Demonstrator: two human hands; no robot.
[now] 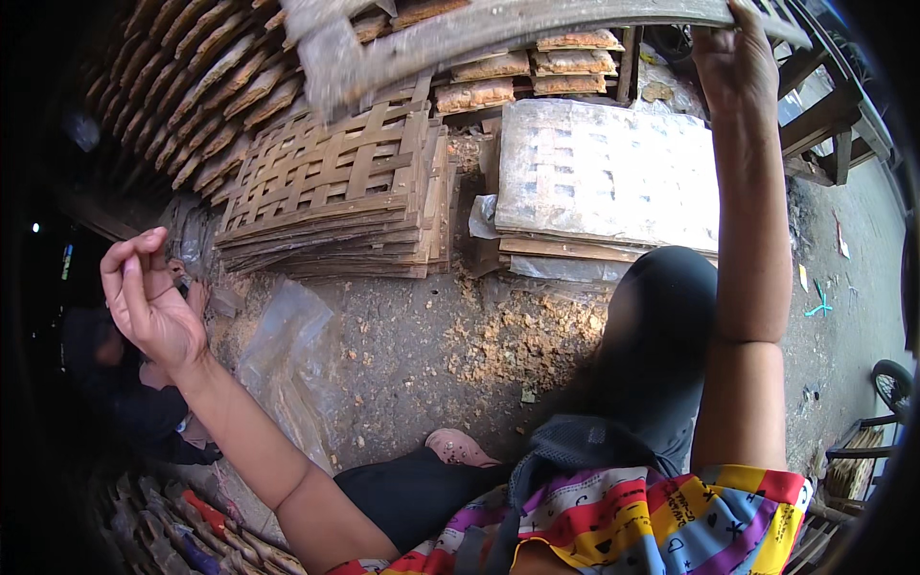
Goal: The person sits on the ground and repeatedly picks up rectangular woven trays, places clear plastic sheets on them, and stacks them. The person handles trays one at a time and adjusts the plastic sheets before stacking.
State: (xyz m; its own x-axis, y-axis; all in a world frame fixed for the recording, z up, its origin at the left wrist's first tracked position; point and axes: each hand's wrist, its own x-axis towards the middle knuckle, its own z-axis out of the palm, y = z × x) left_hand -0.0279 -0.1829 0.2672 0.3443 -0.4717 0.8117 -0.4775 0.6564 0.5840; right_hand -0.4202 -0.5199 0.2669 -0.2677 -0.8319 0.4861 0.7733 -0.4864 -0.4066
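My right hand (738,57) is raised at the upper right, its fingers closed around the end of a pale wooden frame (537,21). The frame spans the top of the view, and its left corner is smeared by motion. At the left my left hand (158,302) is lifted palm up, fingers loosely bent and holding nothing. Beneath the frame lies a stack of woven bamboo-slat panels (335,168). To its right is another stack, topped with a whitish clear plastic sheet (604,172) through which the weave shows.
Slabs with crumbly edges (206,81) are stacked in rows behind. Brown crumbs (527,345) and a crumpled plastic sheet (287,331) lie on the ground. Another person (125,383) is low at the left. A wooden rack (834,125) and a wheel (891,385) are at the right.
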